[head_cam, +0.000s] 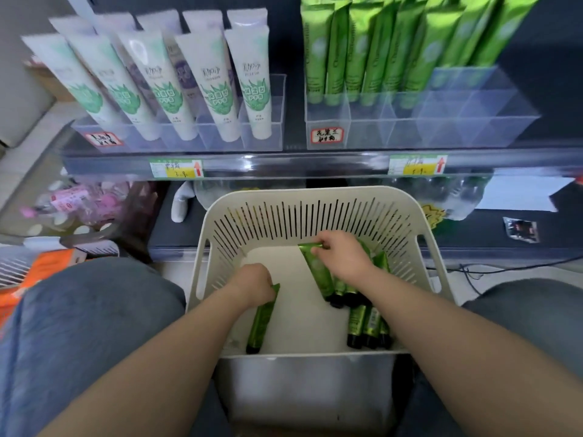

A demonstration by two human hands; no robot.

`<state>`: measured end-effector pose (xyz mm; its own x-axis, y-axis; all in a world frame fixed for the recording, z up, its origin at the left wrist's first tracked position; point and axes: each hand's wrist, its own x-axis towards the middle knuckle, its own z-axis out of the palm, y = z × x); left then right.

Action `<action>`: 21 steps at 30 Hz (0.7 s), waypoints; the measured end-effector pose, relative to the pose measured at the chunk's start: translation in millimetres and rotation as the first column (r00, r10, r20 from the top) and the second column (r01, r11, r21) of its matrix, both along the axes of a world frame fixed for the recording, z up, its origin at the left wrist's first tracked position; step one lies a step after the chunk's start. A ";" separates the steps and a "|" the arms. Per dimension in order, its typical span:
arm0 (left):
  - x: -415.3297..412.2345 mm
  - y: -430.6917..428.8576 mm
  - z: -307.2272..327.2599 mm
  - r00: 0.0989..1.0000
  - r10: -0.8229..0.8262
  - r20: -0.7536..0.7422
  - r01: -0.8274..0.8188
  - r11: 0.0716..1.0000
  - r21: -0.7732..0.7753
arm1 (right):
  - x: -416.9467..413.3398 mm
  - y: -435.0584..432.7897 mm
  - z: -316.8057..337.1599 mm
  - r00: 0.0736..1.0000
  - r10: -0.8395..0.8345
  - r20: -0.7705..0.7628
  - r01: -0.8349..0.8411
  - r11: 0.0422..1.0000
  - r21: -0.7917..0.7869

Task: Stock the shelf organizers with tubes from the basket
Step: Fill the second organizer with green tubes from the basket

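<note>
Two tubes are in grip inside the slotted white plastic basket (315, 191): your left hand (252, 283) curls round the crimped end of one glossy green plastic tube (263, 316), your right hand (342, 257) pinches the crimp of a second green tube (320, 272), both long axes trailing cap-first from the fingers toward you.

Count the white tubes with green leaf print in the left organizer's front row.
5, leaning side by side in the left organizer: far left, second, middle, fourth, far right. More tubes behind are partly hidden.

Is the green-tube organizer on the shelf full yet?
Not full: the organizer has green tubes in rear compartments; front compartments are empty.
</note>
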<state>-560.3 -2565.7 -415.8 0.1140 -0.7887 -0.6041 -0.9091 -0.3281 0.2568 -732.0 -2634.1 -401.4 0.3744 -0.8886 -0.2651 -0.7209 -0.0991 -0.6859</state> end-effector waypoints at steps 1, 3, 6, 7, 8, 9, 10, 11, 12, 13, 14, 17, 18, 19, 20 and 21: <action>-1.4 2.1 1.1 1.000 -0.018 -0.001 0.018 1.000 -0.011 | -1.0 2.3 3.2 1.000 -0.006 0.002 0.006 1.000 -0.002; -3.5 5.9 2.1 0.999 -0.052 0.004 0.052 0.998 -0.033 | -3.5 7.3 9.5 1.000 -0.018 0.013 0.018 1.000 0.003; -7.7 11.9 7.2 0.993 -0.111 0.041 0.113 0.992 -0.060 | -9.0 14.8 17.3 0.999 -0.030 0.030 0.030 1.000 0.003; -9.3 14.2 9.2 0.989 -0.137 0.060 0.141 0.988 -0.065 | -11.4 17.1 19.9 0.999 -0.034 0.034 0.034 0.999 0.000; -10.5 16.6 10.9 0.985 -0.157 0.074 0.162 0.984 -0.072 | -13.7 19.4 22.4 0.999 -0.040 0.034 0.040 0.999 -0.003; -11.5 19.1 12.9 0.983 -0.166 0.081 0.172 0.981 -0.086 | -16.1 21.7 25.1 0.999 -0.045 0.030 0.046 0.999 -0.011; -12.1 21.8 14.8 0.983 -0.167 0.079 0.175 0.979 -0.103 | -18.5 23.8 27.7 0.998 -0.053 0.020 0.053 0.998 -0.022; -12.7 24.2 16.5 0.984 -0.164 0.073 0.172 0.977 -0.122 | -20.9 26.0 30.1 0.998 -0.063 0.012 0.063 0.997 -0.036; -12.8 26.3 17.3 0.983 -0.168 0.071 0.176 0.975 -0.134 | -23.5 28.0 32.6 0.997 -0.072 0.004 0.072 0.996 -0.048; -13.1 28.1 17.9 0.980 -0.184 0.079 0.193 0.972 -0.135 | -25.7 29.9 35.1 0.997 -0.078 -0.002 0.078 0.995 -0.060; -13.6 29.4 18.6 0.974 -0.204 0.095 0.216 0.968 -0.129 | -27.9 31.9 37.3 0.997 -0.083 -0.008 0.082 0.994 -0.071; -15.6 33.1 21.5 0.959 -0.255 0.127 0.268 0.958 -0.098 | -33.3 37.6 43.4 0.996 -0.090 -0.011 0.088 0.993 -0.083; -16.3 34.3 23.0 0.956 -0.262 0.130 0.274 0.958 -0.081 | -34.6 39.5 45.0 0.996 -0.093 -0.010 0.092 0.993 -0.080; -17.2 35.3 24.8 0.953 -0.270 0.136 0.281 0.957 -0.068 | -36.1 41.2 46.6 0.995 -0.098 -0.005 0.098 0.992 -0.078; -18.0 35.8 27.0 0.950 -0.278 0.145 0.289 0.956 -0.057 | -37.5 42.7 48.2 0.995 -0.105 0.000 0.104 0.992 -0.077; -18.6 36.2 29.1 0.946 -0.285 0.156 0.296 0.954 -0.052 | -39.0 44.0 49.9 0.994 -0.111 0.006 0.111 0.991 -0.077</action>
<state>-579.0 -2529.6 -386.6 -0.0450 -0.8422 -0.5372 -0.9912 -0.0292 0.1287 -771.0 -2590.1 -351.5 0.2726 -0.9424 -0.1939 -0.7289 -0.0708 -0.6809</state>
